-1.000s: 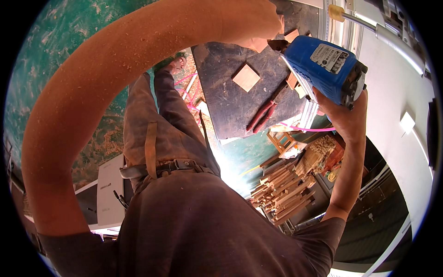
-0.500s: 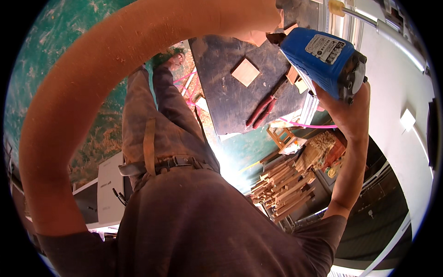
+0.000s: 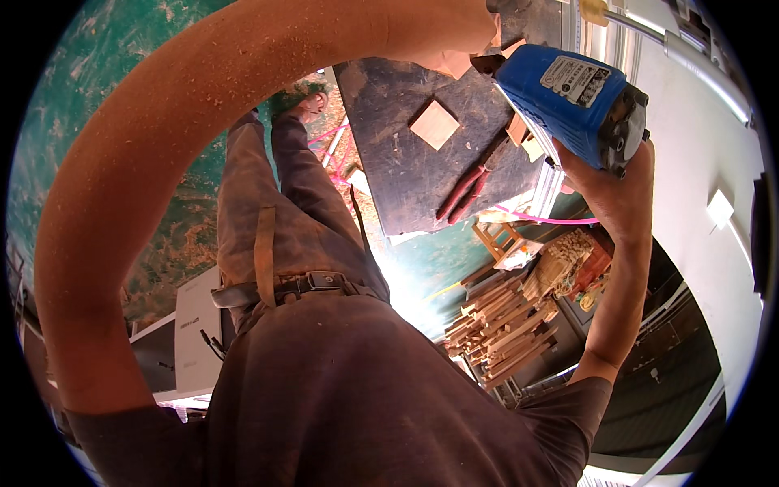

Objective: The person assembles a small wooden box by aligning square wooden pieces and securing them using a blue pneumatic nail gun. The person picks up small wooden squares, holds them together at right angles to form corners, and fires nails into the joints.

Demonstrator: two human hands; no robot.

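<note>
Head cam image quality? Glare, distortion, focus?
Head view: glare washes out part of the green floor beside the dark bench; head view: fisheye bows the left arm, corners black; head view: blue tool looks fairly sharp.

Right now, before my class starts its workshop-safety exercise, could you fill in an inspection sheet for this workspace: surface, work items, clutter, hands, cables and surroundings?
Surface: dark tabletop, scuffed and dusty.
Work items: blue power tool, its nose close to the left hand.
Clutter: square wood piece lying flat; red-handled pliers near the table's edge.
Hands: right hand grips the tool; the left hand's fingers are hidden, so its grip cannot be told.
Cables: pink hose or cord passing by the right wrist; its ends cannot be traced.
Surroundings: green floor with dust or shavings; wood strips piled beyond the table.
</note>
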